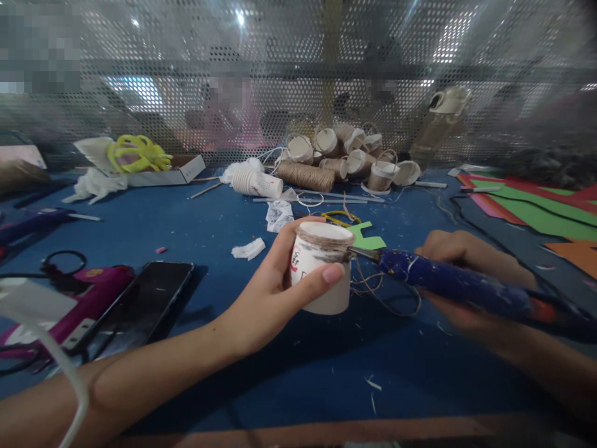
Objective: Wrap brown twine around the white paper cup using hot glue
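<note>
At the centre of the frame our left hand [270,292] wraps a small white paper cup [323,267], thumb across its front, holding it just above the blue table [298,373]; brown twine rings the cup's rim. From the right, our right hand [461,274] is closed round a blue glue gun [448,283] whose nozzle touches that twine band. Further out we see a black phone [140,308] at lower left, a pile of twine-wrapped cups [349,155] at upper centre, and coloured paper sheets [536,208] at right.
</note>
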A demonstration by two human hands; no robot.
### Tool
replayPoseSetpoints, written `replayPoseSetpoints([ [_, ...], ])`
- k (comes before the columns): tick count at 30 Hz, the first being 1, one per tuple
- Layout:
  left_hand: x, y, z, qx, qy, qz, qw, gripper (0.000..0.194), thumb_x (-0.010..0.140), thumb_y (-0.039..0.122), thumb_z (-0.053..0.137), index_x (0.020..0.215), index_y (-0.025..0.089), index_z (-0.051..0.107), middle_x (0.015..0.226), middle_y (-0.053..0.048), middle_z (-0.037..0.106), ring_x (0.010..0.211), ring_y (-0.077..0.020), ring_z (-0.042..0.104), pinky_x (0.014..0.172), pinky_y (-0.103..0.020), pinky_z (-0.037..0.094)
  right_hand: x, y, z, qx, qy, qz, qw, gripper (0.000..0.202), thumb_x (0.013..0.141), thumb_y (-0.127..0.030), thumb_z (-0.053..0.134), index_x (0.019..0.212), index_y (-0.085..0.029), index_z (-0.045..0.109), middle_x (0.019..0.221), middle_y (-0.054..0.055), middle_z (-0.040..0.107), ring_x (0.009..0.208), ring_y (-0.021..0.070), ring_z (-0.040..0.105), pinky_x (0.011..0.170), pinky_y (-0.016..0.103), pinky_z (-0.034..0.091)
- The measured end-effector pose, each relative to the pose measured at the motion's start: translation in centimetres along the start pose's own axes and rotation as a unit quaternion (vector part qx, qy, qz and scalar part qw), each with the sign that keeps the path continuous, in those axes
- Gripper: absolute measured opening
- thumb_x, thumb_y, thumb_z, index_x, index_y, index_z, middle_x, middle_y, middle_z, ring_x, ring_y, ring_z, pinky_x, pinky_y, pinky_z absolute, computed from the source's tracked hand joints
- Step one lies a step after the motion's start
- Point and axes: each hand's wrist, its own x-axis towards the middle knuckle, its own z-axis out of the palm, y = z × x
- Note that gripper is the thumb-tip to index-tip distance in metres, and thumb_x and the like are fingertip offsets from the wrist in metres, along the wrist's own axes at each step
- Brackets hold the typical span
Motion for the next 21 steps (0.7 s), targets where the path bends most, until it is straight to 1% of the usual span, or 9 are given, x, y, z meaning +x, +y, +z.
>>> replayPoseSetpoints([
  [2, 0.0, -0.01, -0.02, 0.0, 0.0, 0.0, 1.0, 0.058, 0.089, 0.047, 0.073, 0.136, 0.025, 0.047, 0.126, -0.006, 0.067, 0.115, -0.0255, 0.062, 0.089, -0.029, 0.052, 0.05, -0.03, 0.05, 0.002, -0.001, -0.005, 1.0, 0.029, 0.076, -0.009, 0.07, 0.073, -0.024, 0.046, 0.067, -0.006, 0.052, 0.054, 0.0104, 0.049, 0.049, 0.03, 0.038],
  [4, 0.04, -0.07, -0.01, -0.004, -0.004, 0.001, 1.0, 0.057, 0.089, 0.045, 0.073, 0.135, 0.025, 0.047, 0.125, -0.005, 0.067, 0.114, -0.0242, 0.063, 0.089, -0.028, 0.052, 0.04, -0.03, 0.12, 0.002, 0.001, -0.01, 1.0, 0.029, 0.075, -0.008, 0.071, 0.073, -0.023, 0.046, 0.068, -0.006, 0.052, 0.054, 0.0099, 0.049, 0.049, 0.029, 0.038],
  [8, 0.24, -0.2, 0.05, 0.007, -0.016, 0.005, 1.0, 0.052, 0.091, 0.044, 0.072, 0.133, 0.025, 0.047, 0.121, -0.005, 0.067, 0.108, -0.0233, 0.064, 0.085, -0.028, 0.054, -0.11, 0.02, 0.27, -0.01, 0.002, -0.017, 1.0, 0.028, 0.075, -0.007, 0.071, 0.073, -0.023, 0.047, 0.067, -0.006, 0.051, 0.055, 0.0101, 0.05, 0.05, 0.029, 0.039],
  [12, 0.34, -0.13, 0.08, 0.021, -0.019, -0.007, 1.0, 0.052, 0.091, 0.046, 0.07, 0.133, 0.025, 0.046, 0.118, -0.004, 0.066, 0.105, -0.023, 0.064, 0.084, -0.029, 0.054, -0.24, -0.04, 0.37, -0.028, 0.002, -0.027, 0.999, 0.027, 0.076, -0.008, 0.069, 0.074, -0.024, 0.048, 0.066, -0.006, 0.053, 0.055, 0.0106, 0.052, 0.05, 0.028, 0.04],
  [16, 0.17, -0.16, -0.09, -0.001, -0.025, -0.021, 0.999, 0.052, 0.09, 0.045, 0.072, 0.133, 0.026, 0.049, 0.122, -0.004, 0.067, 0.109, -0.0234, 0.064, 0.086, -0.028, 0.053, -0.14, -0.34, 0.33, -0.031, 0.01, -0.021, 0.999, 0.024, 0.079, -0.009, 0.066, 0.074, -0.024, 0.048, 0.064, -0.006, 0.05, 0.054, 0.0108, 0.05, 0.049, 0.028, 0.038],
  [19, 0.04, -0.45, -0.32, -0.027, -0.025, -0.018, 0.999, 0.047, 0.092, 0.042, 0.071, 0.133, 0.028, 0.053, 0.126, -0.003, 0.067, 0.115, -0.0241, 0.062, 0.09, -0.027, 0.05, -0.04, -0.36, 0.22, -0.036, 0.011, -0.023, 0.999, 0.026, 0.077, -0.008, 0.068, 0.073, -0.023, 0.048, 0.064, -0.006, 0.05, 0.053, 0.0101, 0.049, 0.049, 0.028, 0.038],
  [21, 0.04, -0.64, -0.44, -0.04, -0.023, -0.019, 0.999, 0.048, 0.092, 0.042, 0.07, 0.135, 0.029, 0.054, 0.128, -0.003, 0.067, 0.119, -0.0259, 0.061, 0.09, -0.028, 0.049, -0.05, -0.17, 0.16, -0.033, 0.013, -0.026, 0.999, 0.026, 0.076, -0.007, 0.068, 0.073, -0.023, 0.048, 0.064, -0.006, 0.051, 0.053, 0.0102, 0.049, 0.049, 0.029, 0.038],
])
